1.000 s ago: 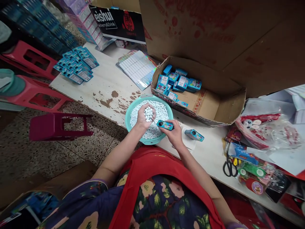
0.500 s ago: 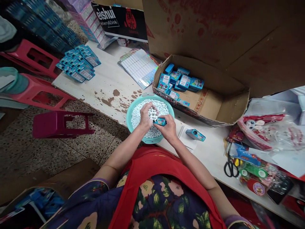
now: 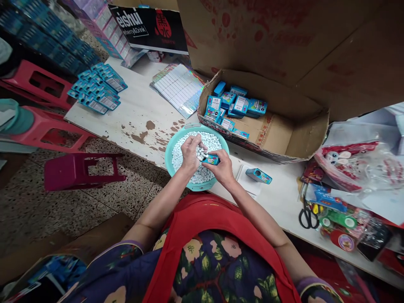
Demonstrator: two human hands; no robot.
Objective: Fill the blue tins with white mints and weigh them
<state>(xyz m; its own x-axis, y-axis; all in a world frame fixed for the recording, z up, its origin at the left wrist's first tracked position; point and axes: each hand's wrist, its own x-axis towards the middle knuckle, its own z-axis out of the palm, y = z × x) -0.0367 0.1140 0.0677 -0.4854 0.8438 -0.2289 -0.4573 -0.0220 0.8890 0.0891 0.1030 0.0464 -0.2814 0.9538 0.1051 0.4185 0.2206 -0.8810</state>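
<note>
A turquoise basin (image 3: 169,158) full of small white candies (image 3: 178,158) stands at the table's front edge. Over it, my left hand (image 3: 190,155) is cupped around a handful of the candies. My right hand (image 3: 223,168) grips a small blue candy box (image 3: 211,159), lying on its side with its end toward the left palm. The candies in my left hand touch or nearly touch that end; its opening is hidden. Right of the basin, another blue box (image 3: 259,175) with a dark round hole rests on a white flat scale-like block (image 3: 248,182).
Behind the basin a cardboard box (image 3: 284,130) holds several blue boxes (image 3: 241,105). Sticker sheets (image 3: 178,88) lie beside it. More blue boxes (image 3: 97,88) stand grouped at the table's left end. Scissors (image 3: 308,213) and plastic bags (image 3: 362,164) lie right; stools (image 3: 67,170) stand left.
The fingers of my left hand have closed further over the candies, fewer of which now show. My right hand keeps the box in nearly the same place. The view has shifted slightly.
</note>
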